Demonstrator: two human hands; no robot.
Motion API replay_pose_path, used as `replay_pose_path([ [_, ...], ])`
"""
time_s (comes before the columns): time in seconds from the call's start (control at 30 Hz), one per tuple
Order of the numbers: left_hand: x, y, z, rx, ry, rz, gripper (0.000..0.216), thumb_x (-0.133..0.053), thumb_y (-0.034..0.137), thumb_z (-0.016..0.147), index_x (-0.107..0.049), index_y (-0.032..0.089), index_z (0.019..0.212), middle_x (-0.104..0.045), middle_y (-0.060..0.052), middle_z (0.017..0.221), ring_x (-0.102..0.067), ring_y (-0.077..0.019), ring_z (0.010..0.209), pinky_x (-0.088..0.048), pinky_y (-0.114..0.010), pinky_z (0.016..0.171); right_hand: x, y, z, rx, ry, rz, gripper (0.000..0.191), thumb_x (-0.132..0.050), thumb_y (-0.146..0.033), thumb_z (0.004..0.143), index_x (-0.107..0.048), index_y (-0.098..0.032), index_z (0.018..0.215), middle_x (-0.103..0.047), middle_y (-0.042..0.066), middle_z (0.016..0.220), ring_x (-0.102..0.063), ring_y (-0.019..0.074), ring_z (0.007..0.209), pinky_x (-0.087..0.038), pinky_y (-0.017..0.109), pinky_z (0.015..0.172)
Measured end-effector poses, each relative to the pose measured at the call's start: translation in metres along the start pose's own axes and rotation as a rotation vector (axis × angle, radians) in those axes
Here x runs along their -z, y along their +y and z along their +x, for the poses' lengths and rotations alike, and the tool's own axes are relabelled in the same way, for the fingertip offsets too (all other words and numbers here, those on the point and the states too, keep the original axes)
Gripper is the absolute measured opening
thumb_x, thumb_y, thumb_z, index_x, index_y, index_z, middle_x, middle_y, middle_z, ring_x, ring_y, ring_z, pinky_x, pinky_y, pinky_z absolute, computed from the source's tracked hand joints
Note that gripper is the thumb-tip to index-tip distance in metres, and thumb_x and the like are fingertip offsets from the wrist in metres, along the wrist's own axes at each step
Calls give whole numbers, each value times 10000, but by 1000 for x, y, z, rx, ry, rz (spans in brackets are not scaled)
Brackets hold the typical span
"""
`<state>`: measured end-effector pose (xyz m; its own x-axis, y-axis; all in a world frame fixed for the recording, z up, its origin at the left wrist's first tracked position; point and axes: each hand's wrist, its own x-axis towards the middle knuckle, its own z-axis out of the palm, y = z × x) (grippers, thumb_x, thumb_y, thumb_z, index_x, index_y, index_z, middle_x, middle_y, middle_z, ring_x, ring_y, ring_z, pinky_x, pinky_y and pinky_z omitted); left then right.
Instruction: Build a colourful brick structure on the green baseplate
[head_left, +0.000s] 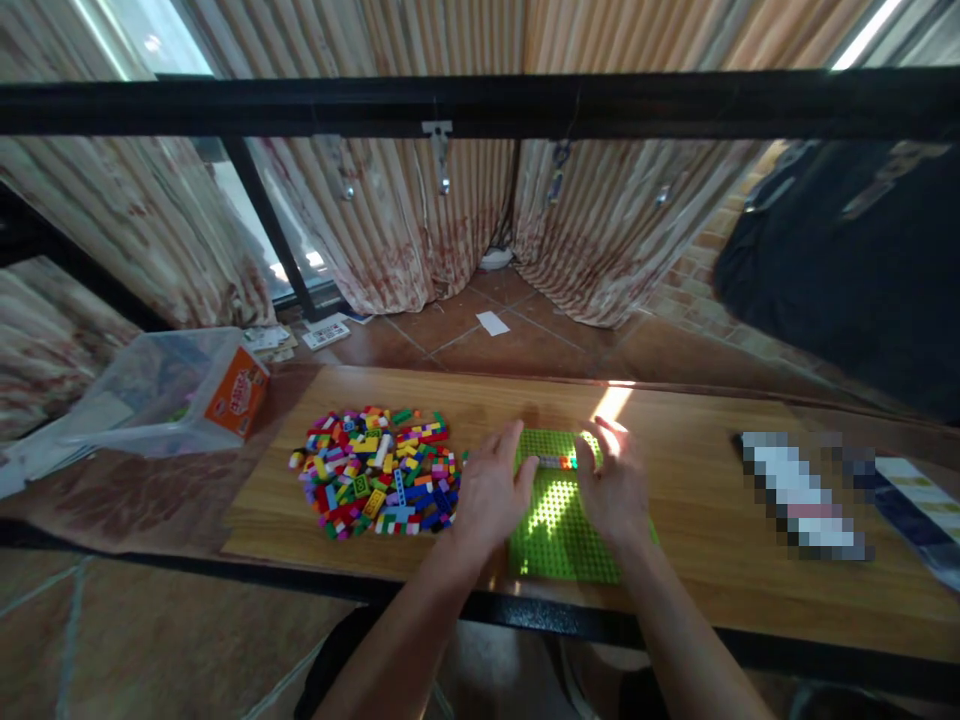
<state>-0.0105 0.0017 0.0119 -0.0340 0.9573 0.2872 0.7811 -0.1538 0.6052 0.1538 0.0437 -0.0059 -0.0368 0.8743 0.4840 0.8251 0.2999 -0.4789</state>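
A lime-green studded baseplate lies on the wooden tabletop before me, partly covered by my hands. Near its far side runs a short row of small toy bricks, greyish at the left and orange, red and teal toward the right. My left hand rests over the plate's left edge, open, its thumb apart from the fingers and close to the row's left end. Over the right part of the plate is my right hand, loosely bent and open, with thumb and fingertips beside the row's right end. Green shows between them.
A heap of mixed coloured toy bricks spreads left of the plate. Farther left stands a clear plastic bin with an orange label. A pixelated object lies at the table's right. A dark metal bar crosses ahead.
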Motion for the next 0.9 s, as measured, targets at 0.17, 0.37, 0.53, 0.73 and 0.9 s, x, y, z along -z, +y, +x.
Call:
replay_pose_path([
  [0.17,48,-49,20,270,410,-225,350,-514,315,878,-627,135,1156,-694,-121,1101,-665,-212,948,-521,-392,902,-5,-53,-39,214,-196,359,229,-493,-309,920,-665,-221,1044,-663,85,1020,-598,214,954,-477,383,859],
  [0.37,69,-81,18,371,517,-408,325,-587,335,822,-683,146,1069,-727,-84,1000,-678,-196,891,-535,-342,856,-21,-93,-72,342,-405,317,245,-650,-279,824,-667,-233,1065,-676,70,1067,-573,234,984,-433,393,880],
  [0.53,71,-79,13,357,509,-446,304,-595,321,820,-695,150,1052,-730,-78,983,-682,-191,874,-544,-329,824,-32,-102,-70,327,-423,226,273,-665,-264,812,-667,-230,1083,-676,65,1080,-544,252,1008,-394,401,892],
  [0.73,77,-79,11,368,492,-467,298,-586,329,833,-697,151,1045,-736,-86,974,-691,-203,861,-555,-339,803,-38,-114,-64,282,-392,192,186,-570,-280,898,-677,-216,1035,-695,58,986,-537,237,942,-360,383,849],
  [0.9,81,-78,9,376,479,-482,298,-585,335,833,-698,148,1035,-739,-83,948,-696,-202,820,-562,-337,771,-40,-124,-63,264,-401,134,239,-604,-319,878,-665,-222,1088,-705,59,936,-528,257,927,-334,395,831],
])
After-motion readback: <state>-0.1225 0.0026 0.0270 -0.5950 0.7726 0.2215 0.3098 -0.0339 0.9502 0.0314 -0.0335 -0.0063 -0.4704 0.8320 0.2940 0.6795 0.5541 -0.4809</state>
